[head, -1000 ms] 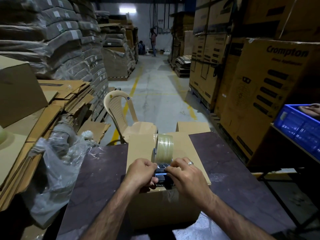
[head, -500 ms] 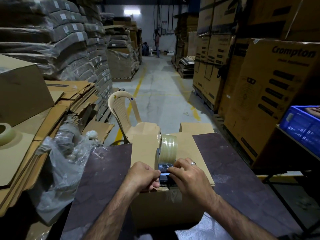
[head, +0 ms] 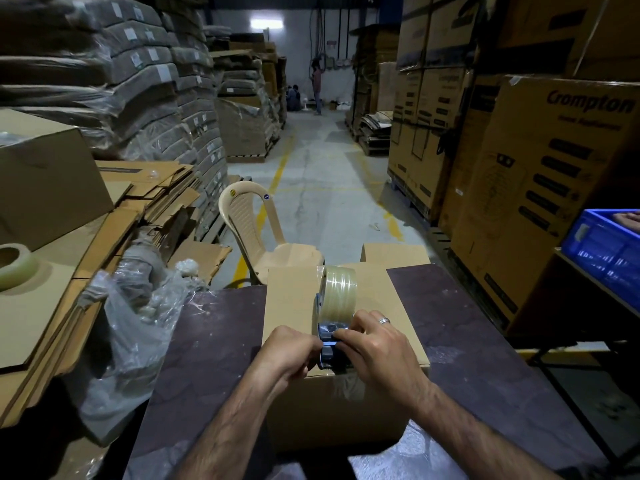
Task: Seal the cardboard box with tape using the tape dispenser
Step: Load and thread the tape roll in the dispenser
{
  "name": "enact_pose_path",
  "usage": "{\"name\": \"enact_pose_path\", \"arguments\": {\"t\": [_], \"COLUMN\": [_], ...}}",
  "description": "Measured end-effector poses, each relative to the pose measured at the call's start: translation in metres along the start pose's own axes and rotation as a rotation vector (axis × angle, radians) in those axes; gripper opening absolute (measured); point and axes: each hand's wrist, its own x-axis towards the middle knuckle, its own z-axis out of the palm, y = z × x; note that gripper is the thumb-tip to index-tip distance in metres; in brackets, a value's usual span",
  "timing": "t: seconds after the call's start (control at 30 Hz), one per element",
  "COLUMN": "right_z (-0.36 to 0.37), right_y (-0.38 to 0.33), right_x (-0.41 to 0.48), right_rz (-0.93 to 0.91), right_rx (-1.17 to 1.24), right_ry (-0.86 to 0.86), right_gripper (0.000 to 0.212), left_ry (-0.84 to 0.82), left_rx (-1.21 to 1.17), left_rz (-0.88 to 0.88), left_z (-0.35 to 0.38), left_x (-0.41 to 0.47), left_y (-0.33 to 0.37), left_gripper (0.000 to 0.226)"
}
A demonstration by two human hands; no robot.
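A closed brown cardboard box (head: 294,299) stands on a dark table (head: 214,341) in front of me. On its top, near the front edge, sits a blue tape dispenser (head: 329,355) carrying a roll of clear tape (head: 339,289). My left hand (head: 287,351) has curled fingers pinching at the dispenser's front from the left. My right hand (head: 377,348), with a ring on it, grips the dispenser from the right, fingertips at the tape end. A strip of clear tape runs down the box's front face below the dispenser.
Crumpled clear plastic (head: 135,327) lies at the table's left. Flattened cartons and a spare tape roll (head: 14,268) are stacked further left. A beige plastic chair (head: 256,230) stands behind the box. A blue crate (head: 609,251) sits at the right, tall cartons behind it.
Both hands stay on the dispenser at the box's front edge, fingers shifting only slightly. The view has drifted a little to the left.
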Motion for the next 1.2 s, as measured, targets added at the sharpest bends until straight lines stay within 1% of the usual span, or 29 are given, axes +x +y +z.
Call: {"name": "enact_pose_path", "arguments": {"t": [0.1, 0.2, 0.3, 0.37, 0.47, 0.57, 0.6, 0.67, 0.73, 0.8, 0.93, 1.0, 1.07, 1.13, 1.2], "right_z": [0.0, -0.001, 0.0, 0.003, 0.006, 0.005, 0.004, 0.003, 0.001, 0.001, 0.001, 0.001, 0.0, 0.001, 0.001], "right_y": [0.001, 0.002, 0.006, 0.009, 0.011, 0.014, 0.016, 0.017, 0.017, 0.017, 0.016, 0.015, 0.014, 0.015, 0.016], "right_x": [0.0, -0.001, -0.001, -0.003, -0.005, -0.007, -0.008, -0.008, -0.007, -0.007, -0.008, -0.008, -0.008, -0.008, -0.009], "right_rz": [-0.036, -0.082, -0.113, -0.15, -0.156, -0.085, -0.059, -0.015, 0.004, 0.004, 0.028, 0.002, -0.036, -0.088, -0.133], "right_rx": [-0.021, -0.025, -0.029, -0.029, -0.01, -0.001, 0.002, 0.015, 0.025, 0.018, 0.024, 0.031, 0.024, 0.0, -0.024], "right_ry": [0.021, 0.046, 0.036, 0.033, 0.047, 0.062, 0.061, 0.064, 0.056, 0.039, 0.047, 0.065, 0.07, 0.068, 0.067], "right_gripper": [0.018, 0.017, 0.016, 0.013, 0.018, 0.02, 0.022, 0.022, 0.017, 0.013, 0.015, 0.01, 0.008, 0.01, 0.016], "left_ry": [-0.021, -0.055, -0.169, -0.157, -0.032, 0.087, 0.117, 0.122, 0.112, 0.119, 0.157, 0.16, 0.122, 0.1, 0.101], "left_rx": [-0.104, -0.157, -0.326, -0.378, -0.235, -0.001, 0.02, -0.051, -0.094, -0.069, 0.008, 0.054, 0.023, -0.017, -0.007], "left_rz": [-0.087, -0.141, -0.192, -0.151, -0.002, 0.156, 0.182, 0.185, 0.178, 0.194, 0.249, 0.262, 0.229, 0.208, 0.209], "left_z": [0.001, 0.0, 0.0, 0.002, -0.002, -0.004, -0.004, -0.002, 0.0, 0.001, 0.003, 0.006, 0.008, 0.008, 0.008], "left_x": [0.001, 0.003, 0.0, -0.003, -0.009, -0.008, -0.008, -0.009, -0.007, -0.005, -0.006, -0.007, -0.006, -0.006, -0.005], "left_y": [0.002, 0.001, 0.002, 0.005, 0.003, -0.005, -0.008, -0.009, -0.01, -0.012, -0.013, -0.014, -0.015, -0.015, -0.016], "left_gripper": [0.009, 0.009, 0.014, 0.02, 0.024, 0.024, 0.022, 0.016, 0.016, 0.017, 0.013, 0.01, 0.011, 0.014, 0.015]}}
